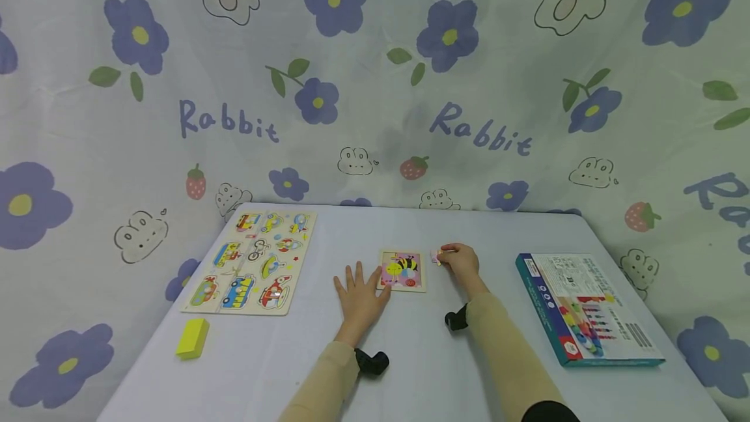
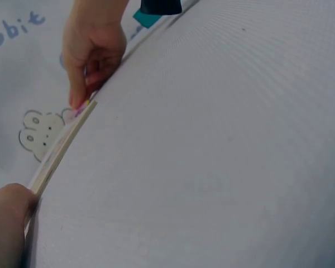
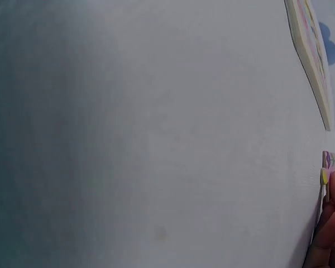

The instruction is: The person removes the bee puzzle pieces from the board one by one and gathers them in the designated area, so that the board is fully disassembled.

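Observation:
A small square jigsaw puzzle (image 1: 405,271) with a bee on pink lies in its wooden frame mid-table. My left hand (image 1: 360,301) lies flat with fingers spread, its thumb at the puzzle's left edge; the left wrist view shows that thumb (image 2: 12,209) against the frame's side. Just right of the puzzle, my right hand (image 1: 461,264) pinches a small pink puzzle piece (image 1: 436,256) between thumb and fingertips. In the right wrist view the piece (image 3: 326,167) shows pink, purple and yellow, close to the tabletop.
A wooden vehicle puzzle board (image 1: 252,266) lies at the left, with a yellow block (image 1: 192,338) in front of it. At the right is a flat boxed set (image 1: 588,308) with a teal edge. A flower-printed cloth (image 1: 375,83) hangs behind the white table (image 1: 246,370).

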